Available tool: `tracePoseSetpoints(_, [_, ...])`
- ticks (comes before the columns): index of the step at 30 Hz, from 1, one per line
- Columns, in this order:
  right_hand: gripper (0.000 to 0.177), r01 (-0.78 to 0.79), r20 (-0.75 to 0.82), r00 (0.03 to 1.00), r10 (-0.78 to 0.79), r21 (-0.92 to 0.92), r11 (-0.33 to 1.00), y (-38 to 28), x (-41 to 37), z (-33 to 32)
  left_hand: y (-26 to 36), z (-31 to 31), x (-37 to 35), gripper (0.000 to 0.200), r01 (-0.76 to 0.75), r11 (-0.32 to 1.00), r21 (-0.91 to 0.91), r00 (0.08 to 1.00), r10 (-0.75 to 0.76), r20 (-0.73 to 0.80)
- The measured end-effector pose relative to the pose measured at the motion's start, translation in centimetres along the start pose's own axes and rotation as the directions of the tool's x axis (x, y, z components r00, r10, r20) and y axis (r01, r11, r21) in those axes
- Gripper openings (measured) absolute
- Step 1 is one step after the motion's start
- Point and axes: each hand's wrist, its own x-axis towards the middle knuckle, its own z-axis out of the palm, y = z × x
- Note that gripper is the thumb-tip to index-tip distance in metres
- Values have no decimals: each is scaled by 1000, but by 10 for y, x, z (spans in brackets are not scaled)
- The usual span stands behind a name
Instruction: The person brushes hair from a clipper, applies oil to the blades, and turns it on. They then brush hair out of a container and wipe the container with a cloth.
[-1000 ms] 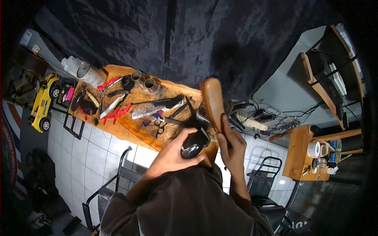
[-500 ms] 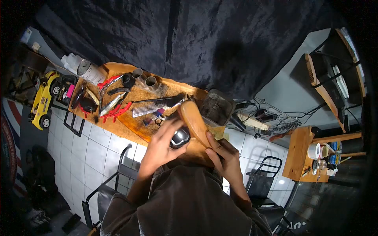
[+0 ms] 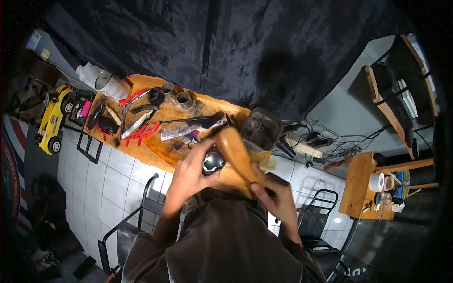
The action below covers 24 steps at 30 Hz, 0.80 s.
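The left hand is curled around a shiny black clipper, its fingers and thumb wrapped about the body and the rounded end showing. The right hand grasps a wooden brush by its narrow lower end, the broad end leaning up and to the left, beside the clipper. Both things are held up over the near edge of the wooden table. The brush is blurred and its underside hidden, so it is hard to tell whether it touches the clipper.

Beyond the left hand, a pale comb lies on the table, with red clips to its left. Two metal cups stand near the back edge, and a white can stands at the far left corner. A grey bin sits at the right end, beyond the brush. A yellow toy car is left of the table; a dark curtain hangs behind it.
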Motion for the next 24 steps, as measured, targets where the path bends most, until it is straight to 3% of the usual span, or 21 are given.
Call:
tracePoseSetpoints(1, [42,26,-19,999,-26,-15,1000,1,1,8,1,0,0,77,48,999,-19,998,-47,34])
tracePoseSetpoints(5, [52,-48,-100,995,31,-174,984,0,10,20,0,6,-11,77,-132,988,79,985,122,123])
tracePoseSetpoints(9, [53,-49,-246,969,-12,-240,969,-4,23,17,5,5,-10,70,-175,984,19,972,170,160])
tracePoseSetpoints(12, [50,-93,-275,960,41,-180,979,-3,25,4,7,0,-5,69,-197,980,18,965,190,179])
tracePoseSetpoints(17, [45,-13,18,1000,14,-82,997,-10,3,-8,-7,2,-9,66,-119,992,35,986,115,118])
tracePoseSetpoints(20, [48,37,-29,999,-39,-74,997,-10,0,6,-7,4,-11,65,-130,991,41,991,128,47])
tracePoseSetpoints(24, [49,-118,-82,991,104,-193,974,-3,6,-1,5,1,-2,65,-219,976,16,962,213,174])
